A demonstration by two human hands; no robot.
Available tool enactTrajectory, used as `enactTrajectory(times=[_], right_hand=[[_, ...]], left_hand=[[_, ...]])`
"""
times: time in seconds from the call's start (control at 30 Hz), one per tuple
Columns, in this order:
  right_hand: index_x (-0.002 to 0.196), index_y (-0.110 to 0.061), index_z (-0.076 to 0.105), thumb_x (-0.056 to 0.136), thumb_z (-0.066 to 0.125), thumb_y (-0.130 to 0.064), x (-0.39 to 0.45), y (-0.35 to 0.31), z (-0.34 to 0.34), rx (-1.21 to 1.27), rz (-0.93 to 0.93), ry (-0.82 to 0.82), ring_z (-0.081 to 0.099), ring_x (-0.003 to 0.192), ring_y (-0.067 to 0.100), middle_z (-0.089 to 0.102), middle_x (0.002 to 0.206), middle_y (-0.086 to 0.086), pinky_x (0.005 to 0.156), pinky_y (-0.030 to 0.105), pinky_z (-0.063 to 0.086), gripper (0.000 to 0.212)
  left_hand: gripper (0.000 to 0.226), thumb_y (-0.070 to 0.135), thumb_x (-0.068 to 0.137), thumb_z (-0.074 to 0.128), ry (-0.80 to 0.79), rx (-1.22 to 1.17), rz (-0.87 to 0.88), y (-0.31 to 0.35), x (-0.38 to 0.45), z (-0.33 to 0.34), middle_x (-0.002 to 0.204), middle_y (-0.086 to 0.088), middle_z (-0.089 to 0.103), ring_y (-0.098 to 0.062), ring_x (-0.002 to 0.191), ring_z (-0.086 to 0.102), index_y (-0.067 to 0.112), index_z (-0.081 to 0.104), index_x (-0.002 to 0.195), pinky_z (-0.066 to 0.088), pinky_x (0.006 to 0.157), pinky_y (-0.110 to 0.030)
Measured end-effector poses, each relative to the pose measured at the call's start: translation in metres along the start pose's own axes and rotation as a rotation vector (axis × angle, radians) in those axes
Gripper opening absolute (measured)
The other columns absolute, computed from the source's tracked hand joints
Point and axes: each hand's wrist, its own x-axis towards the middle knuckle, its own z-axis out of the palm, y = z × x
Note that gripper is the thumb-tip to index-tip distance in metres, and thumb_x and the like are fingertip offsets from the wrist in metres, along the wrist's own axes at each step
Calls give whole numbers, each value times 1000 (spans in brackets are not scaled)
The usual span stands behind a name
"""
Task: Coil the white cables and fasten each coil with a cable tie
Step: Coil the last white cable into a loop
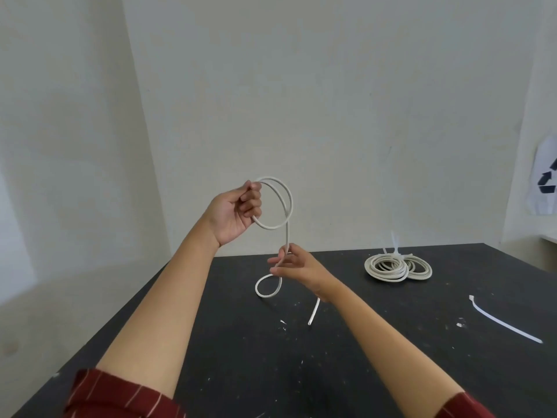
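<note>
Two tied coils [398, 267], one loose cable [287, 233]

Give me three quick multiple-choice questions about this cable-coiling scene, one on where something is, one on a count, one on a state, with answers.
1. Where does the loose cable tie lie?
A. on the dark table, to the right
B. in the left hand
C. on top of the coils

2. How many finished coils lie on the table?
A. none
B. two
C. five

3. What is the left hand doing?
A. resting flat on the table
B. gripping a raised loop of white cable
C. hanging empty

Answers: 1 A, the tie lies alone on the right of the table. 2 B, two coils lie side by side. 3 B, fingers curl round the loop; the right hand pinches the cable lower down.
</note>
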Motion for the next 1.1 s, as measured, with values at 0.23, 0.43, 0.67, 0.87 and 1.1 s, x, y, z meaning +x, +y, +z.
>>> enactTrajectory(times=[0.23, 0.43, 0.67, 0.87, 1.1], right_hand=[[84, -27, 53, 89, 63, -7, 12, 22, 1, -440, -19, 293, 62, 97, 16, 63, 102, 1, 75, 17, 45, 23], [96, -22, 49, 97, 48, -4, 8, 27, -2, -390, 70, 223, 67, 85, 15, 70, 89, 0, 83, 29, 54, 18], [105, -10, 64, 103, 45, -14, 2, -3, 5, -177, 121, 247, 53, 60, 13, 55, 80, 2, 54, 29, 57, 20], [129, -17, 61, 97, 46, -4, -2, -35, 2, -555, 168, 76, 48, 58, 8, 52, 73, -6, 48, 10, 40, 37], [114, -14, 59, 90, 65, -7, -5, -24, 3, -532, 96, 256, 69, 74, 13, 73, 97, 5, 67, 22, 52, 26]], left_hand=[[27, 22, 102, 33, 124, 134, 165, 12, 3, -1, 57, 7, 33, -5, 46, 30, 15, 49, 81, 31, 47, -16], [29, 24, 104, 32, 291, 153, 283, -5, 9, -15, 53, 8, 37, -6, 45, 32, 16, 48, 82, 32, 49, -16], [31, 21, 105, 27, 478, 307, 389, -30, 22, -24, 70, 2, 43, -9, 58, 36, 16, 49, 85, 33, 63, -20], [29, 18, 105, 30, 557, 403, 401, -50, 24, -30, 76, -1, 55, -10, 67, 51, 14, 51, 85, 43, 73, -22], [27, 18, 104, 32, 548, 365, 336, -76, 21, -38, 89, -4, 65, -13, 82, 63, 14, 50, 85, 46, 83, -25]])
